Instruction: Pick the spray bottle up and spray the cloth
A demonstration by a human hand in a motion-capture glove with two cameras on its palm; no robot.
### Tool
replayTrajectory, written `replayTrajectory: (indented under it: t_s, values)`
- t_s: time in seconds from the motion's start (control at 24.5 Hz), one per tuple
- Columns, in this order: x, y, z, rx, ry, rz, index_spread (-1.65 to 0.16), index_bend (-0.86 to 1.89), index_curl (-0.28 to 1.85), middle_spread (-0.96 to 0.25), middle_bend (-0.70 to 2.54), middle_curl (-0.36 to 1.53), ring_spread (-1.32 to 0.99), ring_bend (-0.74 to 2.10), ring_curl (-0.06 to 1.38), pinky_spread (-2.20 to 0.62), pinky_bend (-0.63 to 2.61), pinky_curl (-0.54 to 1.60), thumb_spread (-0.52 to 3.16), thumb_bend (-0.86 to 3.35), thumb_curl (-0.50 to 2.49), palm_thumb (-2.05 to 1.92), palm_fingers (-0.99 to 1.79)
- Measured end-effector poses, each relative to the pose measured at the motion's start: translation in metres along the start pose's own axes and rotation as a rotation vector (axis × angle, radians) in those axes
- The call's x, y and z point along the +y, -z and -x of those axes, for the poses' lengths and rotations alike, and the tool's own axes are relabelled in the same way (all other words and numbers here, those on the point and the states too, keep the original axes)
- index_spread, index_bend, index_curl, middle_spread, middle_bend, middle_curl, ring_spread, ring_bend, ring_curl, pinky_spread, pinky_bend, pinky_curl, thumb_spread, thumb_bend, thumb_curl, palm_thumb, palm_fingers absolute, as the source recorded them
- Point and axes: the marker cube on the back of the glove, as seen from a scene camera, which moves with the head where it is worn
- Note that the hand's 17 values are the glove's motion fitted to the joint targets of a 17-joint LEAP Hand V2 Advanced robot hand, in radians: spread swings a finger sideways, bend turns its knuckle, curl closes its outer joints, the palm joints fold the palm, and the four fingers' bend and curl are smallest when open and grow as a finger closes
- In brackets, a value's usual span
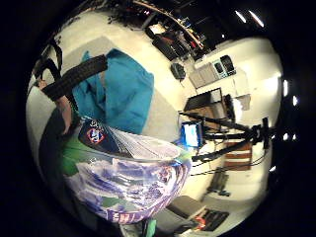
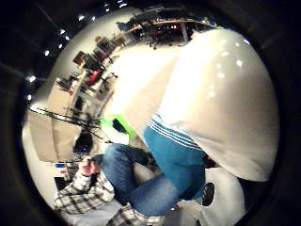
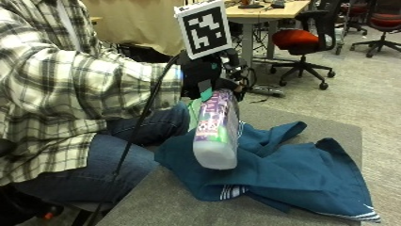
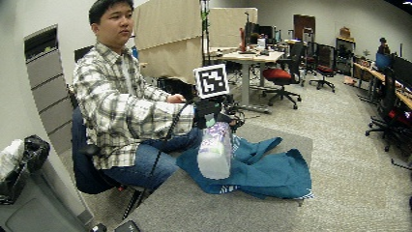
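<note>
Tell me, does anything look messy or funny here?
The blue cloth lies bunched and rumpled on the table, one striped corner hanging past the edge. The right hand holds the spray bottle above it. Nothing looks spilled.

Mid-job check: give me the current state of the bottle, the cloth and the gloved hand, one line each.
spray bottle: lifted off the table, hanging roughly upright with its base above the cloth, held at the top end.
cloth: teal, crumpled and spread on the grey table, one striped edge showing.
right hand: gloved, gripping the bottle's neck and sprayer; whether the trigger is pressed cannot be told.
</note>
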Motion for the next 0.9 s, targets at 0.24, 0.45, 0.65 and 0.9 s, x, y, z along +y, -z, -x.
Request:
replayTrajectory:
  t_s: [0.24, 0.45, 0.65, 0.9]
  values:
    - [-0.005, 0.041, -0.021, -0.578, -0.164, -0.215, -0.31, 0.23, 0.6, -0.22, 0.48, 0.52, -0.25, 0.59, 0.5, -0.18, 0.38, 0.39, 0.09, -0.03, 0.78, 1.04, 1.27]
    - [-0.007, 0.047, -0.029, -0.777, -0.21, -0.281, -0.3, 0.23, 0.6, -0.22, 0.48, 0.52, -0.25, 0.58, 0.5, -0.17, 0.38, 0.4, 0.1, -0.03, 0.79, 1.05, 1.27]
    - [-0.021, 0.046, -0.016, -1.047, -0.211, -0.33, -0.3, 0.23, 0.6, -0.22, 0.48, 0.52, -0.24, 0.58, 0.5, -0.17, 0.38, 0.4, 0.1, -0.03, 0.79, 1.05, 1.27]
    - [-0.045, 0.032, 0.019, -1.304, -0.14, -0.348, -0.3, 0.22, 0.6, -0.21, 0.48, 0.52, -0.24, 0.57, 0.5, -0.16, 0.37, 0.39, 0.1, -0.03, 0.79, 1.06, 1.25]
